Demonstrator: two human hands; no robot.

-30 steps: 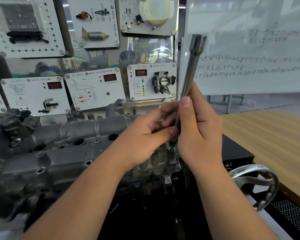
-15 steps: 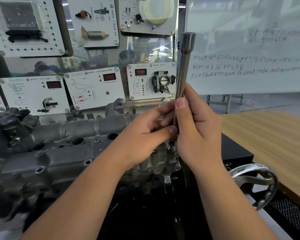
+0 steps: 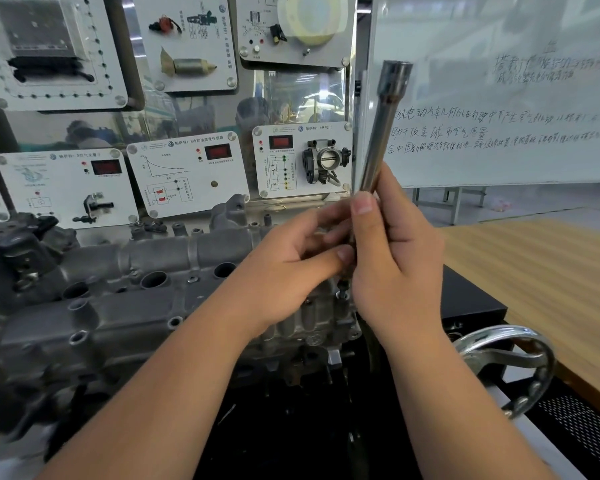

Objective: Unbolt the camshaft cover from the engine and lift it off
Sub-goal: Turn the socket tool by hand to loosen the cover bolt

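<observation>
Two hands: left hand (image 3: 291, 268) and right hand (image 3: 395, 265), both wrapped round the socket extension (image 3: 378, 147).
Socket extension: held near-upright above the camshaft cover (image 3: 136, 292).

1. The whiteboard (image 3: 499, 98) carries several lines of handwritten Chinese in dark marker; a few characters such as 电动汽车 can be made out, the rest is too faint.
2. The white panels (image 3: 187, 174) bear round VW badges and short printed Chinese titles, too small to read.
3. Their red displays (image 3: 217, 152) show no legible digits.
</observation>
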